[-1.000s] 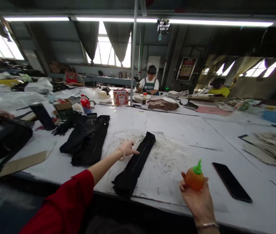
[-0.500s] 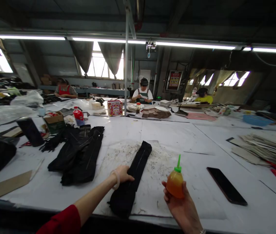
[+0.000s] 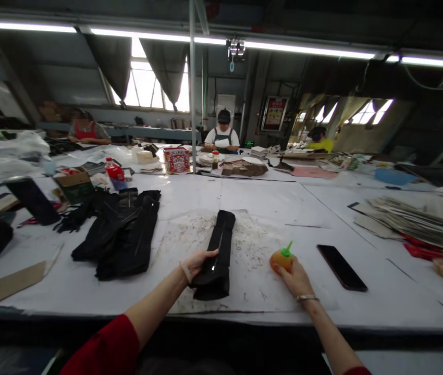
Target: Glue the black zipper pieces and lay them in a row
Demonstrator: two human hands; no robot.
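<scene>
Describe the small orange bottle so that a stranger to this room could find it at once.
On the white worktable, look at the scribbled patch near the front edge. There, between the black fabric strip and the black phone, the right hand holds the orange squeeze bottle. It alone is round and orange with a green pointed nozzle.

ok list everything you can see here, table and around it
table: one, white, across the view
black fabric strip: one, black, table centre
orange bottle: one, orange with green nozzle, right of strip
phone: one, black, right of bottle
garment pile: one, black, left of strip
cardboard sheet: one, brown, near left edge
paper stack: one, grey, far right
tin box: one, red, far centre
people: three, far side
left hand: grips the strip
right hand: holds the bottle
</scene>
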